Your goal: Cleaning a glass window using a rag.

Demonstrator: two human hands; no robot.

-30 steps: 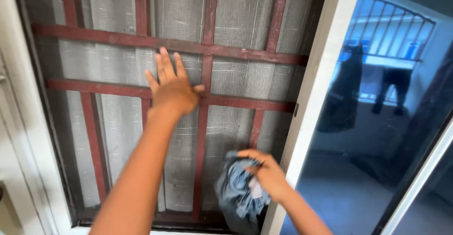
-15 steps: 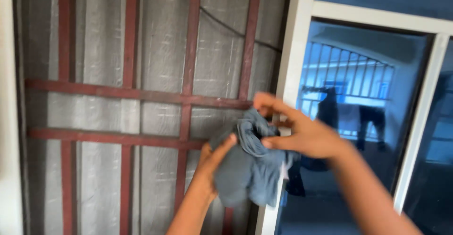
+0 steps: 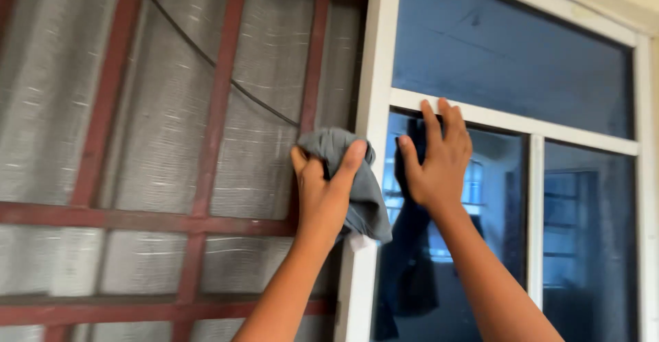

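Observation:
My left hand (image 3: 323,192) grips a crumpled grey-blue cloth (image 3: 357,184) and presses it against the white vertical window frame (image 3: 371,95). My right hand (image 3: 437,160) lies flat with fingers spread on the dark tinted glass pane (image 3: 473,246), its fingertips touching the white horizontal bar (image 3: 549,128) above. Both arms reach upward from the bottom of the view.
To the left of the frame is a grey mesh screen (image 3: 165,108) behind a grille of dark red metal bars (image 3: 220,95), with a thin black cable (image 3: 220,71) running across it. More tinted panes (image 3: 508,47) sit above and to the right, reflecting hanging clothes.
The cloth has passed from my right hand to my left hand. Both hands have risen to the upper window, and my right hand now rests flat on the glass.

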